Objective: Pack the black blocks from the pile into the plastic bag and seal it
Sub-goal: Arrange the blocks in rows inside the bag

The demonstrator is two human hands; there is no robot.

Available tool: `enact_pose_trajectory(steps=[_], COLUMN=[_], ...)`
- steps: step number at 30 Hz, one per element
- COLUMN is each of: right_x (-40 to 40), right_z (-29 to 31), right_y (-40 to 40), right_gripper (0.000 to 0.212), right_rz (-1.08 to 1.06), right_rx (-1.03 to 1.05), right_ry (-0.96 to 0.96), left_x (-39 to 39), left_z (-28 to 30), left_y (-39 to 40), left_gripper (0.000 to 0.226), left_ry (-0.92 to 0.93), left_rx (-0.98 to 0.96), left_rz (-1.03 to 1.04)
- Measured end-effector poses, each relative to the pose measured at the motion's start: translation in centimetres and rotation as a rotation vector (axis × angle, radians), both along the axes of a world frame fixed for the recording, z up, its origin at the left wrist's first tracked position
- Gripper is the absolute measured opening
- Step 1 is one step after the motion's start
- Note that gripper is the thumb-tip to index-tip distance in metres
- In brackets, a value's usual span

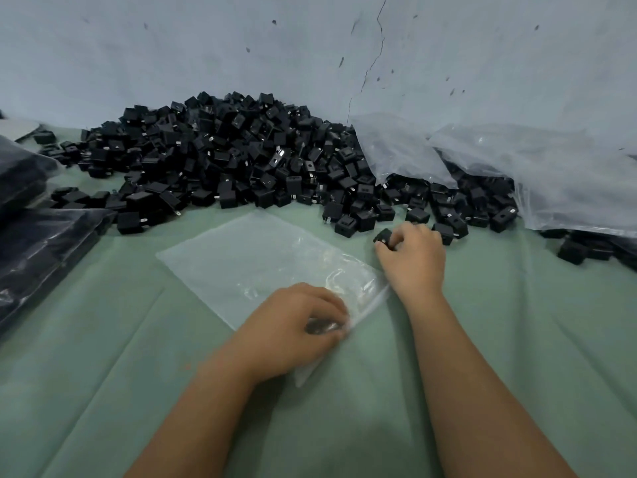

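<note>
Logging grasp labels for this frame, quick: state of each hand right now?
Left hand: fingers curled, gripping the near edge of the plastic bag.
Right hand: curled round a black block by the pile.

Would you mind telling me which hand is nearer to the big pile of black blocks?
Right. The right hand grips a block at the pile's near edge; the left hand holds the plastic bag nearer the person.

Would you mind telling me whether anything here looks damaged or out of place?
A thin crack runs down the wall behind the pile of black blocks, among dark marks. A few blocks lie scattered at right, apart from the pile.
</note>
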State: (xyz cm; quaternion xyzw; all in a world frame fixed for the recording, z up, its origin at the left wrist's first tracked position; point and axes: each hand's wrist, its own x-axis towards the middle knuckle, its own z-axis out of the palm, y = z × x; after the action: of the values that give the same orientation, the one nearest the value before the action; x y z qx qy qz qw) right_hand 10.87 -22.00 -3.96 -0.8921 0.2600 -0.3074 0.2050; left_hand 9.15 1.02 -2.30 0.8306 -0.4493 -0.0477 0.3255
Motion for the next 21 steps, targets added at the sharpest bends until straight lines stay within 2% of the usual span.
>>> enact_pose_trajectory(steps=[2,4,6,9,11,14,16,18,20,21], right_x=[0.0,0.0,-0.1,-0.5,-1.3,-2.8,-3.8,-4.7,-5.5,-5.9], right_z=[0.3,0.4,0.3,0.2,0.1,0.1,0.2,0.6,0.9,1.0], right_y=[0.0,0.2,0.4,0.4,0.6,1.6,2.7,4.1,5.8,6.6], right_gripper=[0.031,0.031,0.042,0.026,0.02,0.031,0.033,0.029,0.027,0.028], right_rz=[-0.023,0.038,0.121,0.163,0.15,0.106,0.08,0.04,0.019,0.039], right_rx=[0.046,0.123,0.138,0.175,0.278,0.512,0.585,0.561,0.492,0.454], right_ry=[-0.023,-0.001,0.056,0.013,-0.09,-0.314,-0.418,-0.496,-0.619,-0.694], left_x=[0.9,1.2,1.1,0.9,1.0,1.3,1.1,0.7,0.4,0.3], left_z=[0.2,0.3,0.2,-0.1,-0.2,0.1,0.4,1.0,1.1,0.9], left_y=[1.7,2.9,3.3,3.2,3.3,3.3,3.5,3.6,3.3,2.7], left_gripper=[0.016,0.025,0.025,0.022,0.023,0.03,0.026,0.014,0.008,0.008], left_ry=[0.2,0.343,0.337,0.293,0.289,0.267,0.09,-0.277,-0.561,-0.623], left_rx=[-0.078,-0.134,-0.146,-0.162,-0.175,-0.309,-0.591,-0.768,-0.7,-0.608], left_rz=[0.03,0.084,0.131,0.192,0.231,0.366,0.513,0.63,0.558,0.465])
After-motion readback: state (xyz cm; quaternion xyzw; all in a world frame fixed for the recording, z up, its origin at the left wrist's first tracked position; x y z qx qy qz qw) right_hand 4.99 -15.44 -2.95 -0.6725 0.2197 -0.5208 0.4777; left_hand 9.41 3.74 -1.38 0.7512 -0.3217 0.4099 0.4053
